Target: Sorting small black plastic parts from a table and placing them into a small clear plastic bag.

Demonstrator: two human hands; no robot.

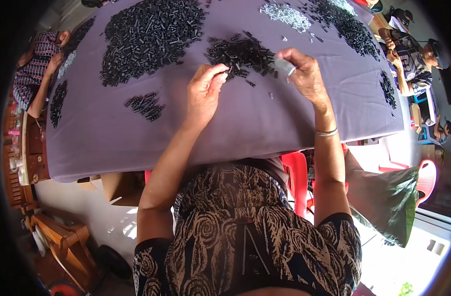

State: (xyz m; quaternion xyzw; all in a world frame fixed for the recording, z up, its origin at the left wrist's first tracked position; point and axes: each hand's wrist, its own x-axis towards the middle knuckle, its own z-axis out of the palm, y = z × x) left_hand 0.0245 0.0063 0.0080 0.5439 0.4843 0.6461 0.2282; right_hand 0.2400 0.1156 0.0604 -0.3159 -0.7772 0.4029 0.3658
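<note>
My left hand (204, 93) is raised over the purple tablecloth (245, 123), thumb and fingertips pinched together. Something small and dark shows at the tips, too small to name. To its right, my right hand (308, 79) has its fingers closed round a pale, silvery-white translucent piece (284, 67), whose kind I cannot make out. Just beyond both hands lies a loose heap of small black cylindrical parts (242, 53). A tiny coiled piece, like a spring (272, 95), rests on the cloth below my right hand.
A large pile of black cylindrical parts (151, 39) covers the far left, with a smaller group (145, 106) nearer me. Silvery small pieces (287, 18) and more black parts (351, 32) lie far right. People sit at both sides. A red chair (295, 180) stands below the table edge.
</note>
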